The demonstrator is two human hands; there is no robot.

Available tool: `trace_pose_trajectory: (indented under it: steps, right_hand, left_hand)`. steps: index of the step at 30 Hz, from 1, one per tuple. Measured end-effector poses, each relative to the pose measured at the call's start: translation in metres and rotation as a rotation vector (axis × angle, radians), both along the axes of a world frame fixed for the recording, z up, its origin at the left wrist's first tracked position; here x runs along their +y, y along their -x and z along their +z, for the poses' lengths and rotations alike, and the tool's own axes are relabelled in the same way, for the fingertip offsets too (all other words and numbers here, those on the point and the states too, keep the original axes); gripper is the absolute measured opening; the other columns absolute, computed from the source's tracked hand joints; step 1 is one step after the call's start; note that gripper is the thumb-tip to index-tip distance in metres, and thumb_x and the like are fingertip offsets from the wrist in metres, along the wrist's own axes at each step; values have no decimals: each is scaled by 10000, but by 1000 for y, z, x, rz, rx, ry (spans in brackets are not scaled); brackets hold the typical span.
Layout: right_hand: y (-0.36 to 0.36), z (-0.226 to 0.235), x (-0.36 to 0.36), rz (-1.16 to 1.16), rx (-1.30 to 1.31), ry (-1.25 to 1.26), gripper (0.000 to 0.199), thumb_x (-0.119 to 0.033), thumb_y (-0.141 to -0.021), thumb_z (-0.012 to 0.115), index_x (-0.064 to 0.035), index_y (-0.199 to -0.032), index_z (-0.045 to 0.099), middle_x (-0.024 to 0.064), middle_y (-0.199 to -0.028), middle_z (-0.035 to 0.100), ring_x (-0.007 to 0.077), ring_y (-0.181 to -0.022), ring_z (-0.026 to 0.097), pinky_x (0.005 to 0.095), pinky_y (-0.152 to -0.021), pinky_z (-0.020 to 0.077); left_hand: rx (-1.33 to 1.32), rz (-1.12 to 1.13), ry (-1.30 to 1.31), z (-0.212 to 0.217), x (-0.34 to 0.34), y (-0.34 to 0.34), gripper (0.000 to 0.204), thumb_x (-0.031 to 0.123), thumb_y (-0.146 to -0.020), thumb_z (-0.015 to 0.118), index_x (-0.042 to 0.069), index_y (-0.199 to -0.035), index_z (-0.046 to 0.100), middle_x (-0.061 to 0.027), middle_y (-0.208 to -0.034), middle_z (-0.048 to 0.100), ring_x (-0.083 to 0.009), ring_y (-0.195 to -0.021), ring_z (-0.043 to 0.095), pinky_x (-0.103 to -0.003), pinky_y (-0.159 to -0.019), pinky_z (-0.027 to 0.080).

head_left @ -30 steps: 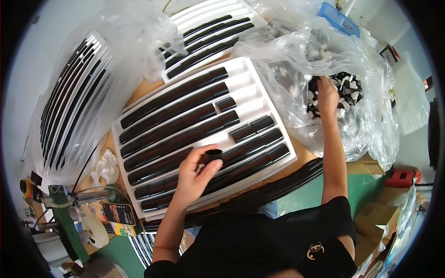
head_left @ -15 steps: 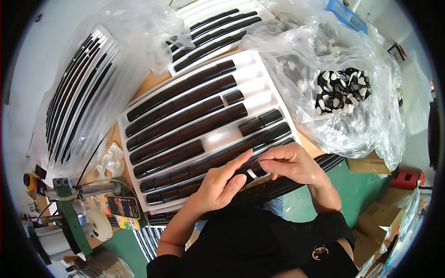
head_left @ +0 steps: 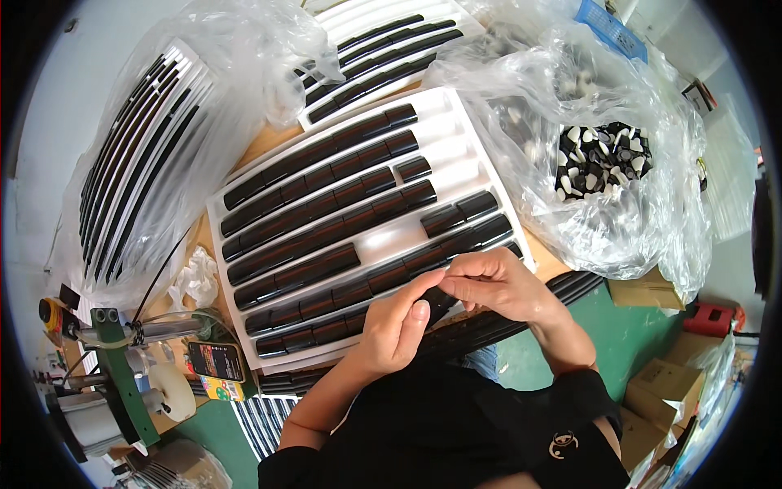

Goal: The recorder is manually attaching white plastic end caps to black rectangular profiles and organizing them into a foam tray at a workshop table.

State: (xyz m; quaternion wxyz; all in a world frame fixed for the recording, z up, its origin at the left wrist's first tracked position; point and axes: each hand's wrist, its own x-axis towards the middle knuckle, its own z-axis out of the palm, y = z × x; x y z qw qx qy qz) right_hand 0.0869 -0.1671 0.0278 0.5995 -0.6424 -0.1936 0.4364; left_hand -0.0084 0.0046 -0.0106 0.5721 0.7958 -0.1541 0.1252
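A white ridged tray [head_left: 460, 155] lies before me with rows of glossy black curved pieces [head_left: 334, 208]. Over its near edge my two hands meet at the fingertips. My left hand [head_left: 393, 330] has its index finger reaching toward the right fingertips and its thumb bent up close beside it; what it grips is hidden. My right hand [head_left: 497, 285] pinches thumb and index finger together; anything between them is too small to make out. A dark glossy piece [head_left: 441, 305] shows just below the touching fingers; whether it is held or lies in the tray I cannot tell.
A clear plastic bag [head_left: 521, 130] at the right holds many small black and white pieces [head_left: 603, 161]. More filled trays stand at the back and, in plastic, at the left [head_left: 191, 69]. A green-framed machine [head_left: 122, 375] and a phone [head_left: 217, 361] are at the lower left.
My hands have come together: the right fingertips shifted slightly left and up to meet the left index finger. The white-and-black piece seen between them earlier is now mostly covered.
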Motion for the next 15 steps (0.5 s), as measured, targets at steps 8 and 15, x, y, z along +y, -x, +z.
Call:
trace_pose_trajectory:
  steps: [8, 15]
  right_hand:
    - [10, -4, 1, -122, -22, -55, 174, -148, -903, 568, 2, -885, 653, -21, -720, 558, 45, -627, 513, 201, -574, 440]
    - [28, -25, 12, -289, -483, -279, 634, -217, -738, 750, -25, -1260, 446, 86, -1139, 488, 151, -950, 488, 280, -765, 443]
  left_hand:
    - [64, 22, 22, 8, -2, 2, 362, 58, -927, 410, -23, -1278, 443, -76, -691, 541, -127, -502, 457, -250, -508, 389]
    - [69, 239, 230, 7, -13, -3, 314, 132, -973, 347, -8, -1234, 449, -84, -1053, 548, -59, -798, 457, -230, -724, 397]
